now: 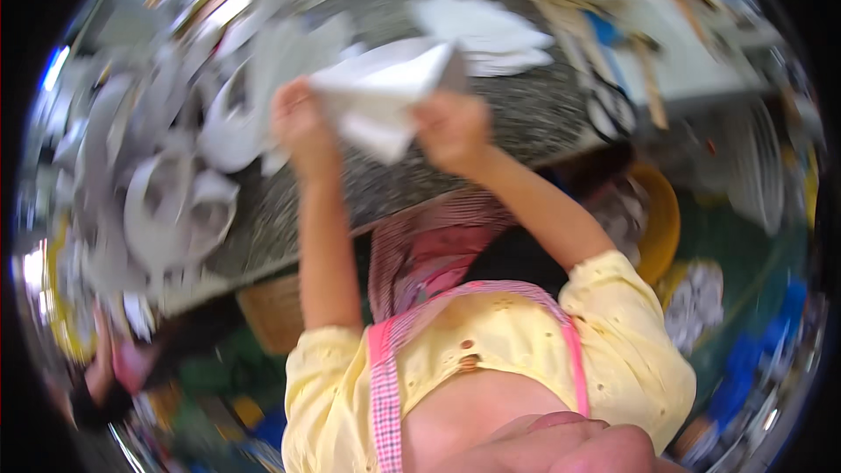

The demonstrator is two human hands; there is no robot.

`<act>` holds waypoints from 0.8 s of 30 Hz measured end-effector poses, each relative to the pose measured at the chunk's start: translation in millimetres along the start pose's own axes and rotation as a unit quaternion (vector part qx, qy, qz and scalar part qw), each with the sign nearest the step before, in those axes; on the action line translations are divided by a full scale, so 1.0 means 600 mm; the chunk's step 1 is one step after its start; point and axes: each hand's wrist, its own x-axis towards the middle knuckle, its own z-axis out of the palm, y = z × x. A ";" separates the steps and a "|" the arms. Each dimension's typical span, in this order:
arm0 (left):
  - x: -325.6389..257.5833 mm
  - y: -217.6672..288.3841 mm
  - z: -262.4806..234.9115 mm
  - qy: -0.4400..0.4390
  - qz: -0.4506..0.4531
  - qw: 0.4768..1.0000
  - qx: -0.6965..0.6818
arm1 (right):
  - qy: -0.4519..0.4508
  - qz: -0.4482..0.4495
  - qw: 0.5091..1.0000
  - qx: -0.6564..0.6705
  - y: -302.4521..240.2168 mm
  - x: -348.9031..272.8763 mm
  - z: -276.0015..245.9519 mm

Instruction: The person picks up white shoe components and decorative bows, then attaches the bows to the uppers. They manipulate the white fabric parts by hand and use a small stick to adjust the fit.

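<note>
Over the dark table (543,118), both my hands are raised with a white folded sheet (381,79) stretched between them. Motion blurs it, so I cannot tell whether it is cloth or paper. My left hand (304,123) is closed on its left edge. The right corner is pinched by my right hand (455,131). Just beyond, a stack of flat white pieces (491,35) lies on the tabletop. To my left spreads a heap of white curved, collar-like pieces (158,210), some hanging over the front edge.
Black-handled scissors (611,109) lie at the table's right end, beside a white surface (692,44) with strips and tools. A yellow tub (661,223) stands low on the right. Under the table is a brown box-like thing (270,315). Another person's arm (101,368) shows at lower left.
</note>
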 end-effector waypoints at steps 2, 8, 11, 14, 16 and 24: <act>0.001 0.007 0.001 0.069 0.144 0.976 0.145 | 0.046 0.261 0.925 0.271 -0.029 0.022 0.000; 0.007 0.014 0.014 0.120 0.205 0.971 0.027 | 0.104 0.266 0.793 0.538 -0.030 0.038 0.012; 0.011 0.003 0.006 0.056 0.168 0.984 -0.032 | 0.088 0.202 0.813 0.539 -0.011 0.051 0.006; 0.013 -0.018 -0.020 -0.121 0.044 0.974 -0.186 | -0.005 0.085 0.967 0.242 0.022 0.044 -0.030; 0.008 -0.030 -0.036 -0.232 -0.043 0.922 -0.307 | -0.073 0.013 0.995 0.069 0.012 0.051 -0.041; -0.052 -0.082 -0.109 -0.421 0.117 0.896 0.078 | -0.353 0.210 0.895 0.174 0.014 -0.029 -0.042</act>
